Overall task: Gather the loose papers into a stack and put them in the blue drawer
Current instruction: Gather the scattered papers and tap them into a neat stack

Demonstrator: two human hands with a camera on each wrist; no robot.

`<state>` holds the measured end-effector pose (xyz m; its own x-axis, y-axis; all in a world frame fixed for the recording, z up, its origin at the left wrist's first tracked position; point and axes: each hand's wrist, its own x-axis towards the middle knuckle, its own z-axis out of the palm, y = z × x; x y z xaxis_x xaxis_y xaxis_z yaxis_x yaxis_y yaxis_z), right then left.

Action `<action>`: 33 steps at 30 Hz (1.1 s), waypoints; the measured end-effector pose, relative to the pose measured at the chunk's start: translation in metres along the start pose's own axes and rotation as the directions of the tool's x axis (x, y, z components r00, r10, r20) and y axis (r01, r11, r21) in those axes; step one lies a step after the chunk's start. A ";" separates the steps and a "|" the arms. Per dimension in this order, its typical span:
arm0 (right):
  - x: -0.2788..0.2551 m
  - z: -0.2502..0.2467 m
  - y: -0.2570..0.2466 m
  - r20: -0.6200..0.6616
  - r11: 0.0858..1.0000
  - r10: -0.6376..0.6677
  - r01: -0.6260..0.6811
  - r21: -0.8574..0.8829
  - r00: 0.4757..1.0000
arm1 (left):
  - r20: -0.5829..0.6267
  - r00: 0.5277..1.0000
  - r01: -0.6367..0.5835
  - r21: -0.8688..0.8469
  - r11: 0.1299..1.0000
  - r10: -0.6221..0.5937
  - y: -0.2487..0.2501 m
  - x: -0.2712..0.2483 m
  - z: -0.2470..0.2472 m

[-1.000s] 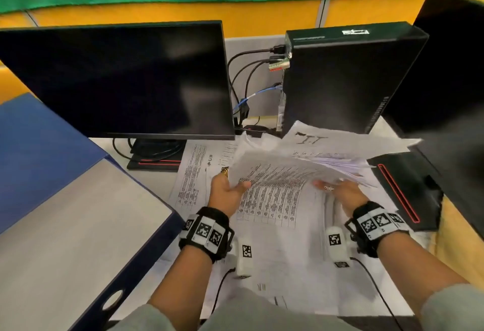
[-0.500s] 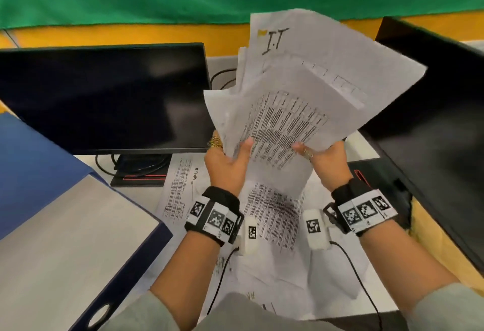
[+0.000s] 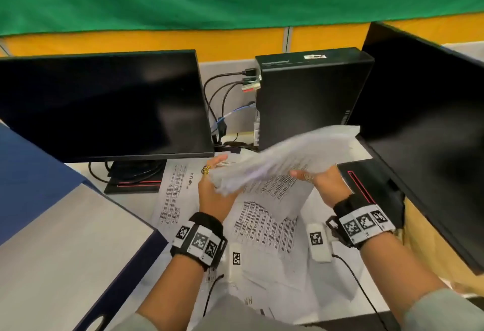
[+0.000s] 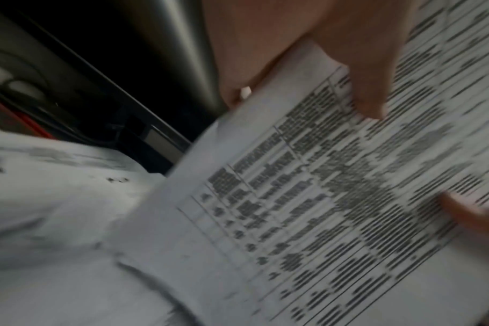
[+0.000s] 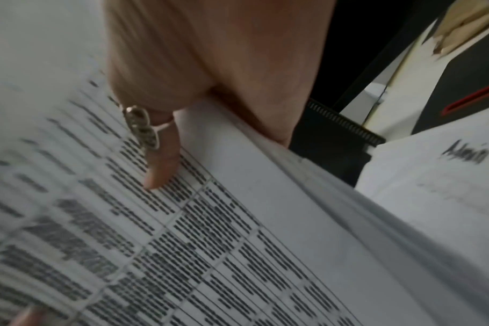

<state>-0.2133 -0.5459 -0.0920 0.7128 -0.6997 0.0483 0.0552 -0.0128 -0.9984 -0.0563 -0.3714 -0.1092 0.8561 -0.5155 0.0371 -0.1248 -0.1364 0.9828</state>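
Note:
Both hands hold one bundle of printed papers (image 3: 282, 158), blurred and tilted low over the desk. My left hand (image 3: 212, 186) grips its left edge, and the thumb (image 4: 363, 83) lies on the top sheet (image 4: 321, 198). On the right edge is my right hand (image 3: 319, 181), where the ringed thumb (image 5: 159, 154) presses on the printed table (image 5: 209, 242) and the fingers are hidden beneath. Several loose sheets (image 3: 262, 228) still lie on the desk under the hands. The blue drawer (image 3: 125, 278) sits at the left, with a pale grey surface (image 3: 65, 252) on top.
A black monitor (image 3: 104, 105) stands behind on the left, with its base (image 3: 136, 179) beside the papers. Straight ahead is a black PC tower (image 3: 309, 95) with cables (image 3: 222, 110). A second monitor (image 3: 424, 126) walls off the right side. A handwritten sheet (image 5: 433, 176) lies near the tower.
Both hands lifted the bundle off the desk and held it upright before the monitors. It has now swung back down, flatter and lower over the desk.

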 end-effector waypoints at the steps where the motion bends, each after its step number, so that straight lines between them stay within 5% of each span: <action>1: 0.002 0.000 -0.002 0.003 1.000 -0.002 0.002 0.030 1.000 | 0.007 0.997 -0.073 -0.040 0.997 0.073 0.012 0.001 0.008; 3: 0.006 -0.001 -0.004 0.009 0.999 0.022 -0.022 0.033 1.000 | -0.079 0.956 -0.291 -0.178 0.940 0.281 0.037 -0.010 -0.005; 6: 0.005 0.004 -0.001 0.034 0.997 0.077 -0.078 0.023 0.996 | -0.311 0.739 -0.604 0.088 0.792 0.598 0.064 -0.012 0.000; 8: 0.004 0.009 -0.002 0.021 0.996 0.087 -0.087 0.013 0.996 | -0.200 0.535 -0.676 0.481 0.558 0.821 0.081 -0.016 0.004; 9: 0.004 0.011 -0.002 0.021 0.997 0.083 -0.083 0.008 0.996 | -0.052 0.482 -0.650 0.649 0.397 0.875 0.088 -0.018 0.006; 10: 0.004 0.011 -0.002 0.027 0.997 0.074 -0.075 0.007 0.997 | 0.120 0.503 -0.613 0.748 0.255 0.856 0.093 -0.018 0.009; 12: 0.003 0.013 -0.005 0.048 0.998 0.066 -0.067 0.009 0.997 | 0.378 0.647 -0.557 0.827 0.071 0.662 0.100 -0.019 0.020; 14: 0.004 0.014 -0.005 0.053 0.994 0.105 -0.105 -0.003 0.993 | 0.400 0.752 -0.514 0.853 0.085 0.524 0.097 -0.015 0.026; 16: 0.007 0.015 -0.002 0.042 0.994 0.112 -0.112 -0.006 0.993 | 0.357 0.753 -0.482 0.871 0.094 0.553 0.097 -0.012 0.027; 19: 0.009 0.017 -0.002 0.012 0.996 0.088 -0.088 0.012 0.996 | 0.329 0.668 -0.504 0.860 0.080 0.668 0.098 -0.007 0.024; 21: 0.013 0.014 -0.004 -0.045 0.997 0.071 -0.069 0.036 0.996 | 0.091 0.638 -0.455 0.845 0.279 0.764 0.094 -0.004 0.014; 23: 0.016 0.006 -0.011 -0.072 0.995 0.034 -0.027 0.099 0.997 | -0.184 0.670 -0.462 0.655 0.598 0.719 0.079 -0.001 0.004; 25: 0.016 0.000 -0.019 -0.063 0.982 0.011 0.001 0.190 0.998 | -0.228 0.850 -0.437 0.200 0.877 0.476 0.066 -0.003 -0.004; 26: 0.016 -0.002 -0.023 -0.057 0.977 0.009 0.004 0.214 0.998 | -0.158 0.933 -0.332 -0.028 0.943 0.324 0.062 -0.007 -0.004; 28: 0.014 -0.002 -0.029 -0.017 0.975 0.003 0.001 0.221 1.000 | -0.016 0.994 -0.111 -0.212 0.971 0.110 0.056 -0.015 0.002; 33: -0.001 0.010 -0.012 0.057 1.000 -0.003 0.002 0.006 0.998 | -0.017 0.996 -0.087 -0.158 0.984 0.085 0.025 -0.019 0.012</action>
<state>-0.2082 -0.5378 -0.0798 0.7510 -0.6582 0.0526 0.0607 -0.0104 -0.9981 -0.0817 -0.3757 -0.0875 0.8507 -0.5108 0.1240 -0.1178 0.0445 0.9920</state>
